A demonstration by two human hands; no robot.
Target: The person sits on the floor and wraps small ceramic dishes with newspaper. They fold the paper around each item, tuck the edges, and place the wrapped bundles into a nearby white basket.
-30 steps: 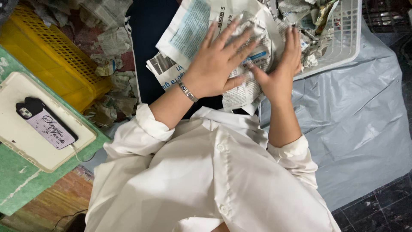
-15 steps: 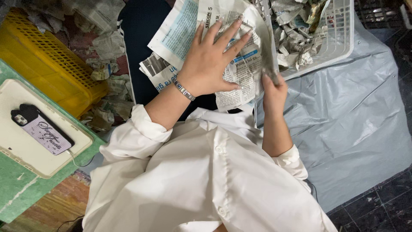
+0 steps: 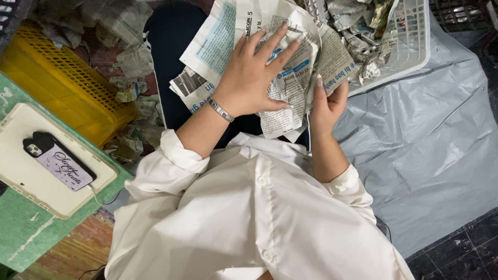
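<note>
**Newspaper pressed flat under one palm, its edge pinched by the other hand**

Newspaper (image 3: 270, 57) lies crumpled over the person's dark lap, printed in black with blue patches. The left hand (image 3: 254, 78), a silver bracelet (image 3: 221, 110) at its wrist, lies flat on the sheets with fingers spread wide, gripping nothing. The right hand (image 3: 327, 103) curls round the paper's right edge, fingers closed on it. Just beyond, touching the sheets, a white slatted plastic basket (image 3: 415, 46) holds wadded paper scraps. A yellow perforated crate (image 3: 57, 83) stands to the left among more crumpled scraps. Nearer, on a green surface (image 3: 31, 238), a cream tray (image 3: 21, 176) carries a phone (image 3: 57, 161) in a pale lilac, black-edged case. Grey plastic sheeting (image 3: 436, 155) covers the floor on the right.
</note>
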